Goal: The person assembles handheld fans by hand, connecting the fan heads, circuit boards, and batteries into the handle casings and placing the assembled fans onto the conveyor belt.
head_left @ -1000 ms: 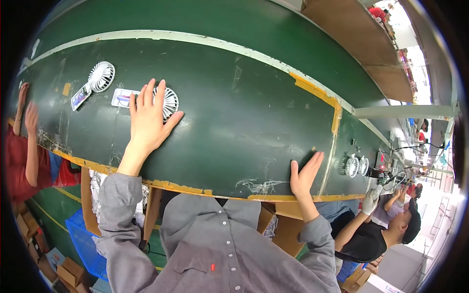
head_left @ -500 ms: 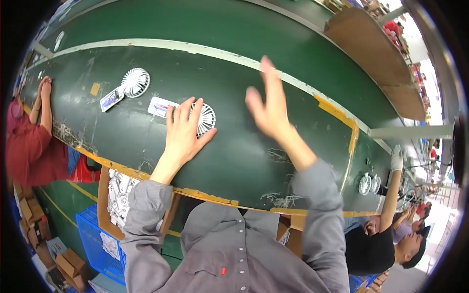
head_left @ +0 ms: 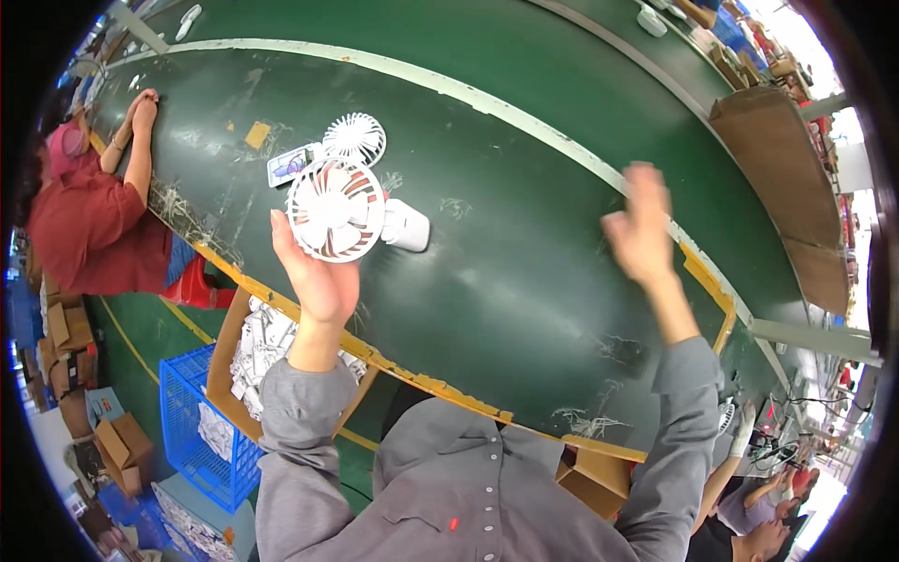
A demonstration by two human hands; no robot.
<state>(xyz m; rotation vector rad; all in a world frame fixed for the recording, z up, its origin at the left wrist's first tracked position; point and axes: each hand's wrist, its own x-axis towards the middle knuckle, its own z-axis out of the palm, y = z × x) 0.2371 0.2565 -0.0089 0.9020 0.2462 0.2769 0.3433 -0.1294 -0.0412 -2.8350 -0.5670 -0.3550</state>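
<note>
Above the near edge of the green conveyor belt [head_left: 524,281], the left hand [head_left: 314,272] grips a white handheld fan [head_left: 335,208] by its head, best kept level and firmly pinched, while the right hand [head_left: 641,229] hovers empty, fingers loosely spread, farther right.

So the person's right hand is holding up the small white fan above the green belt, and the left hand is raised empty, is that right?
Not quite: the hands are swapped. In the head view it is the left hand that holds up the small white fan above the green belt, while the right hand is raised empty, blurred, with nothing in its fingers.
</note>
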